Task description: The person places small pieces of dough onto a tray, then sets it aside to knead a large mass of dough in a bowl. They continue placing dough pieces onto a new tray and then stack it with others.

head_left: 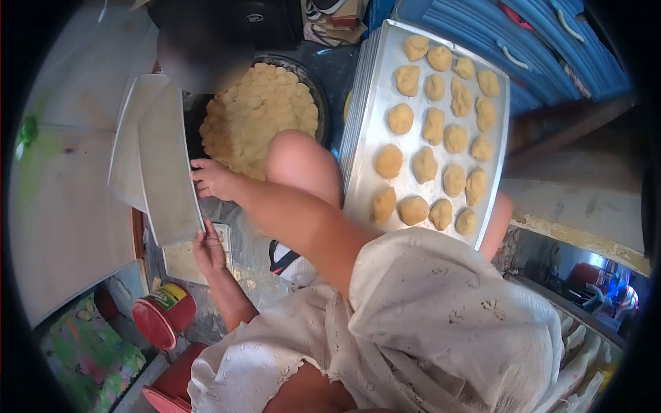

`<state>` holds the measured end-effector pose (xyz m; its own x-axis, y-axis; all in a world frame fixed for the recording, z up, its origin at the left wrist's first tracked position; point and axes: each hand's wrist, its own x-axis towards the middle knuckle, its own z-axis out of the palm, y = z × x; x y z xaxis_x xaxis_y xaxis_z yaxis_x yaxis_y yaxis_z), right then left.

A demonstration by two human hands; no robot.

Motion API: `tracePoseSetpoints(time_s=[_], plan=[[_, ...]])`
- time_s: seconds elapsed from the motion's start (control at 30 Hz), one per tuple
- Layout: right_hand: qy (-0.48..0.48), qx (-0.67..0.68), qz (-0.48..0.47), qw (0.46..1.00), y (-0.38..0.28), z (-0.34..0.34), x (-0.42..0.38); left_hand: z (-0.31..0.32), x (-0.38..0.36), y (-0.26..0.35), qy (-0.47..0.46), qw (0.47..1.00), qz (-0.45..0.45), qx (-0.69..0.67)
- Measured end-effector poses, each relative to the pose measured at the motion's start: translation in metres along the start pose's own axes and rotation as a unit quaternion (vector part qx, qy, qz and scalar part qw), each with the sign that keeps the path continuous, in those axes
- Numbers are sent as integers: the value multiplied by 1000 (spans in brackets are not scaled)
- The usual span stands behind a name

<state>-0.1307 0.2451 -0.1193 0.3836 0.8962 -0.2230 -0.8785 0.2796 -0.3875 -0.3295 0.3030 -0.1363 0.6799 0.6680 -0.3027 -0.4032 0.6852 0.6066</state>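
A metal baking tray (165,155) is tilted up at the left, its long edge toward me. My right hand (215,179) reaches across and grips this edge near its middle. Lower down, my left hand (210,251) holds the tray's near corner. Another tray (125,148) shows partly behind it. Beyond my right hand, a large round pan (323,113) holds many flattened dough pieces (265,113) packed together. To the right, a tray (441,220) on top of a stack carries rows of rough dough lumps (434,126).
A red bucket (160,316) with a yellow label lies tilted at lower left, near a floral cloth (93,351). A pale flat panel (182,261) lies beneath my left hand. Blue plastic stacks (475,34) stand at the upper right, and a ledge (578,213) runs along the right.
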Motion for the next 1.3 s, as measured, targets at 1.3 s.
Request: tracePoseSetpoints(time_s=[1.3], plan=[[580,-526,-280,556,-178,-78,-539,245,-96,-145,-415,627,-48,657]])
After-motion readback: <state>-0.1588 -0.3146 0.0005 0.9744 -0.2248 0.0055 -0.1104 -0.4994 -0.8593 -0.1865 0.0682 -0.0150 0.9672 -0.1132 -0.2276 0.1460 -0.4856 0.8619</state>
